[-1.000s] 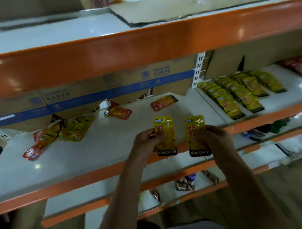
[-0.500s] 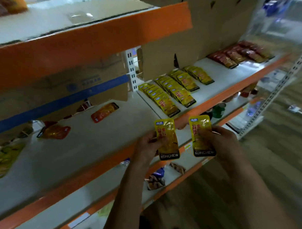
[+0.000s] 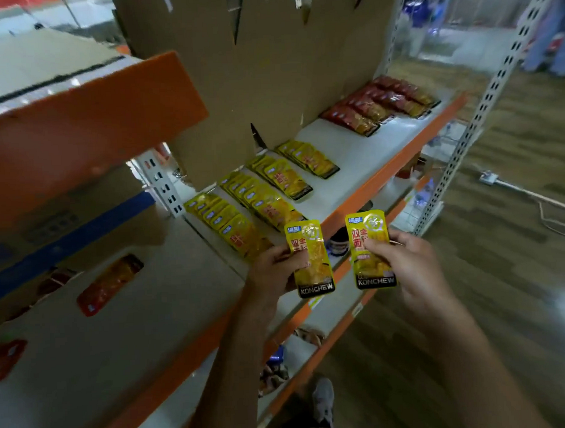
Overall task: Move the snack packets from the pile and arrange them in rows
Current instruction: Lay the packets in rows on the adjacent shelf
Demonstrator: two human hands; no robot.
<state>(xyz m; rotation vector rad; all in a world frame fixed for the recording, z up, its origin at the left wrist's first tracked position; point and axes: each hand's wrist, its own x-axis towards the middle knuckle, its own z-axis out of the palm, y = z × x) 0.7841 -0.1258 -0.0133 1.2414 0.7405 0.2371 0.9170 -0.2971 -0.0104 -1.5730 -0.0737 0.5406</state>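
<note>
Now we hold two yellow packets in front of the shelf.
From the head view, our left hand (image 3: 273,271) pinches one yellow packet (image 3: 311,261), our right hand (image 3: 408,264) pinches the other packet (image 3: 370,249); rows of yellow packets (image 3: 258,195) lie on the white shelf (image 3: 362,166) behind.

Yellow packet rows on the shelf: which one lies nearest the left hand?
The leftmost yellow row, beside the white upright; its front end reaches the left hand. The other three yellow rows sit farther right and back.

Bare shelf (image 3: 362,166) lies open between the yellow rows (image 3: 261,195) and red rows (image 3: 376,105).
</note>
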